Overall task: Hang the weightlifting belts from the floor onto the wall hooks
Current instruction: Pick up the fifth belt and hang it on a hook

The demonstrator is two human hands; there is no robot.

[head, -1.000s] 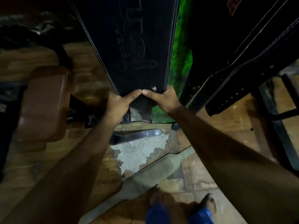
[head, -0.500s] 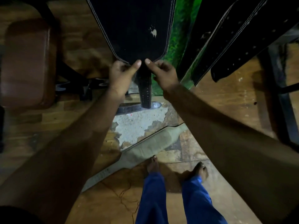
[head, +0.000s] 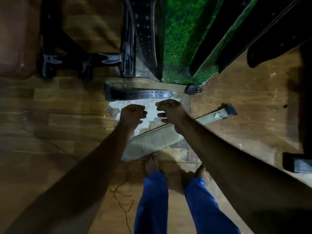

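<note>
A black belt hangs free against the green wall, and two more black belts hang to its right. On the floor by the wall lies another black belt, flat with its punched holes showing. A pale olive belt lies slantwise closer to me, its buckle end pointing right. My left hand hovers over the floor patch between the two, curled into a loose fist and holding nothing. My right hand is beside it, fingers bent but apart, also empty.
A bench with a brown pad and black metal frame stands at the left. Dark metal framing runs down the right edge. A thin cord lies on the wooden floor by my bare feet.
Both hands have let go of the hanging black belt's lower end and dropped toward the floor. The view has tilted further down.
</note>
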